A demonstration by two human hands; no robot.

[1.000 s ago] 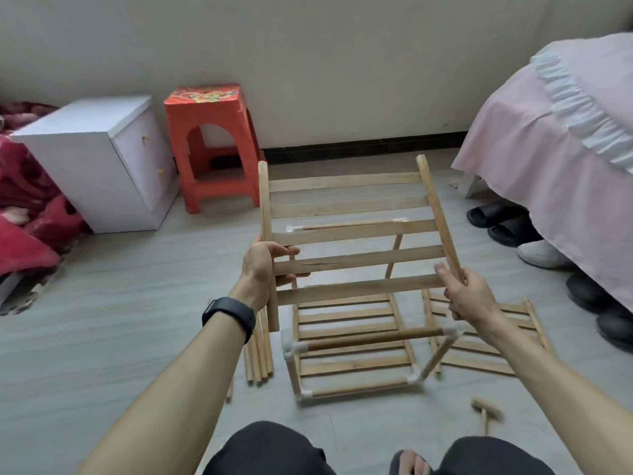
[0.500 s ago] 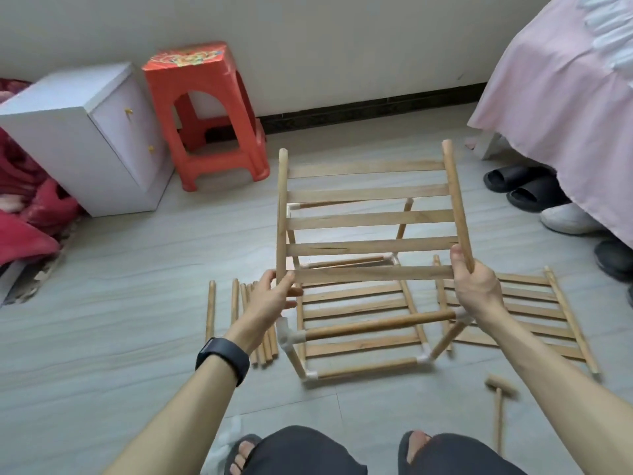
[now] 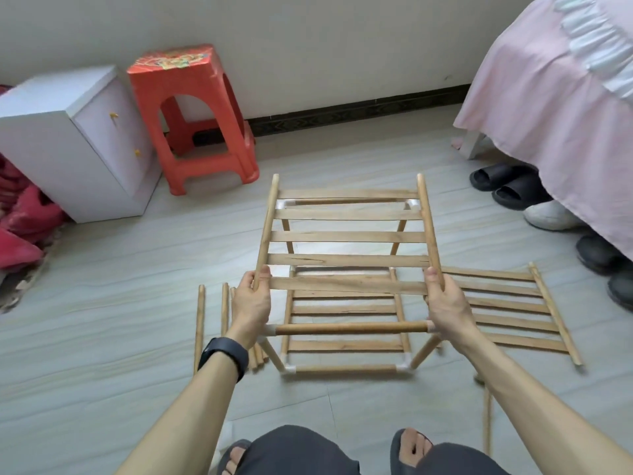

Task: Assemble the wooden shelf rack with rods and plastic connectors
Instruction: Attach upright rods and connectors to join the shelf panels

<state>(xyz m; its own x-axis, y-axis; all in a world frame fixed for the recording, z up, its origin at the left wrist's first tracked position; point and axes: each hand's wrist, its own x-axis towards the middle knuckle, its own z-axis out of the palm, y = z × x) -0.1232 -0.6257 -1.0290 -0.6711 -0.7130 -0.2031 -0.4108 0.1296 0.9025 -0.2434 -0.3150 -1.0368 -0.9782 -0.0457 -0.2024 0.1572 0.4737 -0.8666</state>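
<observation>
Left hand (image 3: 251, 303) and right hand (image 3: 448, 306) each grip a side rail's near end; slatted panel (image 3: 346, 236) extends away over rod frame (image 3: 349, 328).

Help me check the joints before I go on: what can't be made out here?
All in the head view:
- Ends of the front rod: largely covered by the left hand and right hand, so their seating is unclear.
- Far connectors: mostly behind the panel slats.
- Loose rods: some are behind the left wrist, so the count is unclear.
- Mallet: blurred, partly behind the right arm.
</observation>
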